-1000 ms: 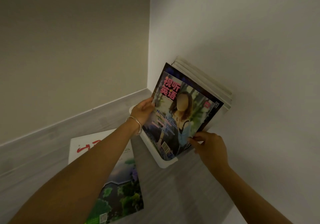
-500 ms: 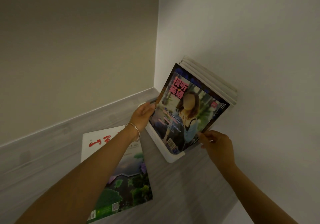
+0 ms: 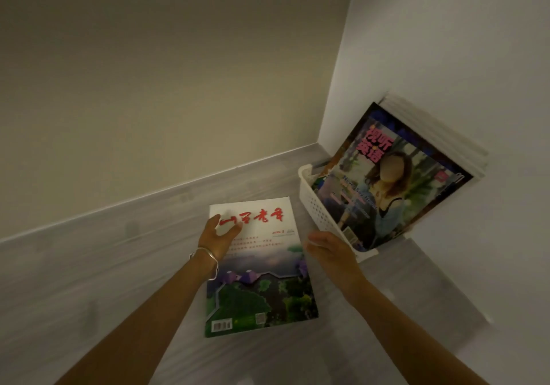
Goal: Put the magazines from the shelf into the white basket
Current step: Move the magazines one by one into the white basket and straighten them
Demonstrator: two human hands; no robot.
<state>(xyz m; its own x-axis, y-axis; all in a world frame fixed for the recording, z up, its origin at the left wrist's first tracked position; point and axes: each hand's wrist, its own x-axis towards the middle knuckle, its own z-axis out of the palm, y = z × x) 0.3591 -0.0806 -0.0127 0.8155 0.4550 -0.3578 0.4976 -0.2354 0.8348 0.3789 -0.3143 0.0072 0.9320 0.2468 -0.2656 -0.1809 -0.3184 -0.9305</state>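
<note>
magazine [image 3: 262,265] red title, flat on shelf [image 3: 89,265]; white basket [image 3: 318,206] in corner, magazines [image 3: 387,194] upright inside

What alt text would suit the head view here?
Both hands reach for a magazine lying flat on the grey shelf: the left hand over its red title, the right hand at its right edge. Beside it, a white basket holds several magazines leaning against the white wall.

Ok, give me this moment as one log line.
step: flat magazine not yet lifted; left hand: over its red title; right hand: open, at its right edge; white basket: holds leaning magazines
</note>
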